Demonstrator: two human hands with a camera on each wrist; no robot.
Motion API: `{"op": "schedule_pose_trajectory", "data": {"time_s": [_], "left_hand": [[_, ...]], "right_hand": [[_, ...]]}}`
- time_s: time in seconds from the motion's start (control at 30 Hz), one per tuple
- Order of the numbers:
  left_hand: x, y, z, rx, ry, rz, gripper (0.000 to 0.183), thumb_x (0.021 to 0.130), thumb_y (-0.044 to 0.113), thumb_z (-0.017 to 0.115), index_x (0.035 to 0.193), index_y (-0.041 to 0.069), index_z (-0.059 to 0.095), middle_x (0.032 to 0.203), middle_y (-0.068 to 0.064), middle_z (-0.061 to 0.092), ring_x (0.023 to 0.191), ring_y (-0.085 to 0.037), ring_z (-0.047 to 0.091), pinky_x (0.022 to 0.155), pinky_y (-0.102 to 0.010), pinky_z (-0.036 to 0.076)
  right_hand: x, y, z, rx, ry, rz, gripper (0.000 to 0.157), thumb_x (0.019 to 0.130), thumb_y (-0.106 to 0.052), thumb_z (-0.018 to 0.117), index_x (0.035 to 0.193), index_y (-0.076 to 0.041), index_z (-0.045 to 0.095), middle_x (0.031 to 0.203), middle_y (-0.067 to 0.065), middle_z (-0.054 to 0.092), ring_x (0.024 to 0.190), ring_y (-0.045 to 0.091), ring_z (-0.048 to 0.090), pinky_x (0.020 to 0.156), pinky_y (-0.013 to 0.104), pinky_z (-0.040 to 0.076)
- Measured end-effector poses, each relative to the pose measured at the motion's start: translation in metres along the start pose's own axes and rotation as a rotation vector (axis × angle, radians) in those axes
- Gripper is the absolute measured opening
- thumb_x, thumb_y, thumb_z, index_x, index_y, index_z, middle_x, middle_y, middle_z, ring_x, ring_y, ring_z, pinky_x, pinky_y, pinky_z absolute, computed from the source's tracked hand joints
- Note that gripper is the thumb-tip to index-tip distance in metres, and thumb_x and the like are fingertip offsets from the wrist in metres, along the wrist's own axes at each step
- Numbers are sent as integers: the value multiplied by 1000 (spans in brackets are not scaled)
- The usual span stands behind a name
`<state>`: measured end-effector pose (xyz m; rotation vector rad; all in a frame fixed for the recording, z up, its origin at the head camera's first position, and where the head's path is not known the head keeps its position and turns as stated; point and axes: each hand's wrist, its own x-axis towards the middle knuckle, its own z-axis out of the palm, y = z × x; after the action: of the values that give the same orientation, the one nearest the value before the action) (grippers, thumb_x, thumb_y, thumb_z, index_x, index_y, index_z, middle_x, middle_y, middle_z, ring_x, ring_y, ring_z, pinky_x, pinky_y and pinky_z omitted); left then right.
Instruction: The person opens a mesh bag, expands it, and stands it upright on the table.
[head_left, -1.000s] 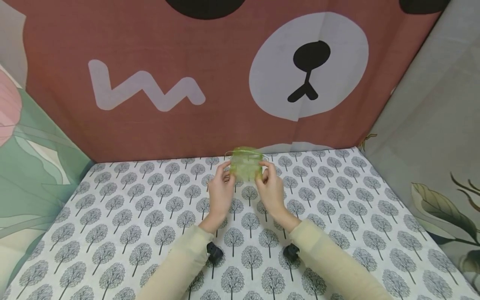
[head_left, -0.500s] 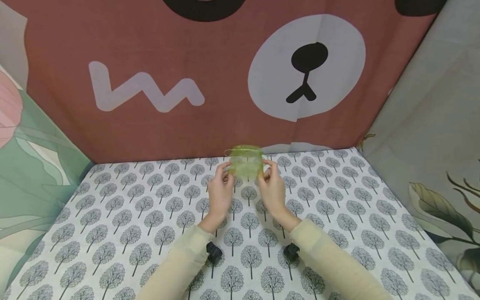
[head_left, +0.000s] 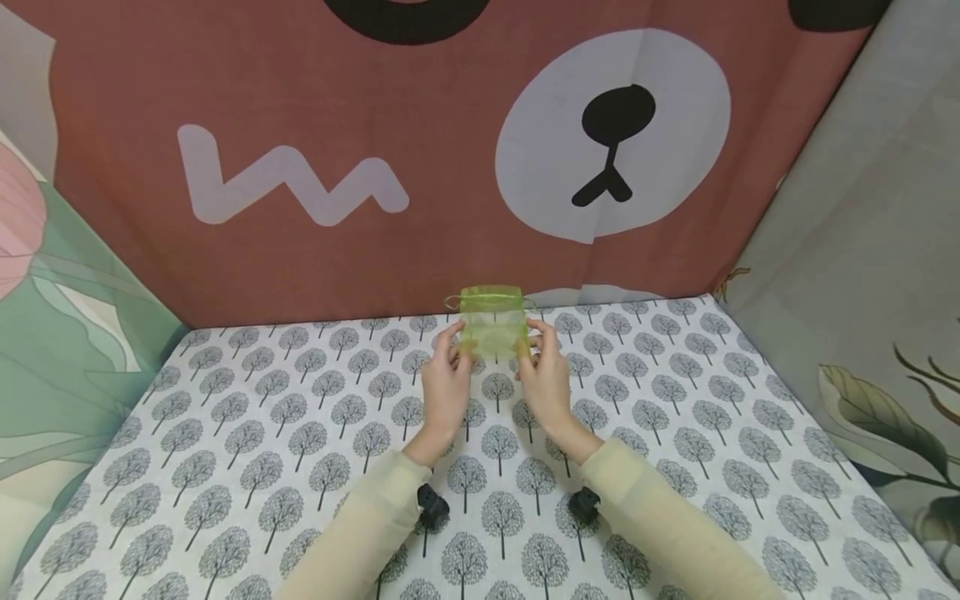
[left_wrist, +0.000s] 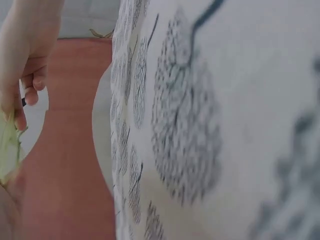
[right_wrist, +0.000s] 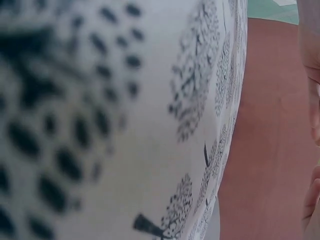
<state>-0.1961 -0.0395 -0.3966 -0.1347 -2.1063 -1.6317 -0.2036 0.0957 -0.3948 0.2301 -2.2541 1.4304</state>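
Note:
A small sheer yellow-green drawstring pouch (head_left: 492,321) is stretched upright between both hands near the back of the table. Loops of its cord stick out on either side near the top. My left hand (head_left: 445,379) pinches the pouch's lower left corner between thumb and fingers. At the lower right corner, my right hand (head_left: 546,375) pinches it the same way. Through the thin fabric the table's tree print shows. In the left wrist view the pouch (left_wrist: 9,147) appears edge-on at the far left, between the fingers of the two hands.
A white cloth (head_left: 300,433) printed with dark trees covers the table. Behind it hangs a reddish-brown curtain (head_left: 315,258) with a bear face. Patterned fabric (head_left: 847,250) closes off the right side, and a leafy floral one (head_left: 67,350) the left. Small black wrist cameras (head_left: 432,506) sit under both sleeves.
The pouch has risen slightly and now looks flatter and more squared, its cord loops more clearly spread. Both hands keep their pinch and have barely moved.

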Motion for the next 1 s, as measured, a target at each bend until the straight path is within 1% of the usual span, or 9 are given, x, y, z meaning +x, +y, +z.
{"op": "schedule_pose_trajectory", "data": {"time_s": [0.1,0.23,0.37,0.47,0.6,0.73,0.83,0.93,1.0], "left_hand": [[-1,5,0,-94,34,-18,35,96,2,50,131,5,52,108,-23,69,69,-23,69,41,-12,42],[0,7,2,-224,58,-105,37,93,-3,51,130,3,55,123,-22,63,87,-26,70,52,-11,50],[0,6,2,-266,50,-160,41,90,-1,58,131,5,55,128,-19,62,104,-32,67,69,-13,57],[0,6,2,-261,46,-150,41,89,3,61,130,7,57,126,-18,63,102,-33,68,70,-15,58],[0,5,3,-274,59,-166,40,89,2,62,129,8,58,123,-17,65,96,-28,69,75,-17,59],[2,6,2,-286,67,-235,45,89,1,61,132,11,54,119,-16,67,86,-14,69,78,-23,60],[4,5,0,-310,44,-299,50,89,4,62,137,12,49,120,-18,66,80,-7,68,80,-30,60],[7,4,-4,-333,-7,-354,47,91,10,63,135,7,48,113,-20,68,75,-5,68,80,-29,60],[9,2,-6,-353,-47,-384,40,92,13,62,129,3,51,100,-19,71,71,-5,68,77,-25,61]], "right_hand": [[0,-2,2,10,15,-3,32,98,-8,49,128,-1,44,89,20,69,48,30,57,35,18,40],[0,-3,3,29,25,-8,34,95,-7,53,128,0,45,90,20,70,45,14,53,35,17,40],[0,-3,3,44,17,-13,39,92,-3,55,129,0,45,89,20,69,47,0,47,37,15,40],[0,-2,3,54,17,9,39,93,-3,53,130,-2,45,85,20,69,48,4,49,37,15,39],[1,-1,3,62,30,42,36,95,-7,52,130,-3,45,81,18,68,49,20,54,37,16,39],[1,-1,4,72,31,45,35,96,-10,52,130,-1,45,80,19,68,52,34,57,38,17,41],[2,-2,4,78,31,45,35,97,-11,52,130,-1,45,80,20,68,53,37,57,38,17,40],[2,-2,4,86,28,52,34,97,-11,52,130,-3,46,82,20,68,55,39,58,38,17,41],[3,-3,4,94,23,57,35,97,-11,53,130,-4,46,84,19,68,56,39,58,39,17,42]]}}
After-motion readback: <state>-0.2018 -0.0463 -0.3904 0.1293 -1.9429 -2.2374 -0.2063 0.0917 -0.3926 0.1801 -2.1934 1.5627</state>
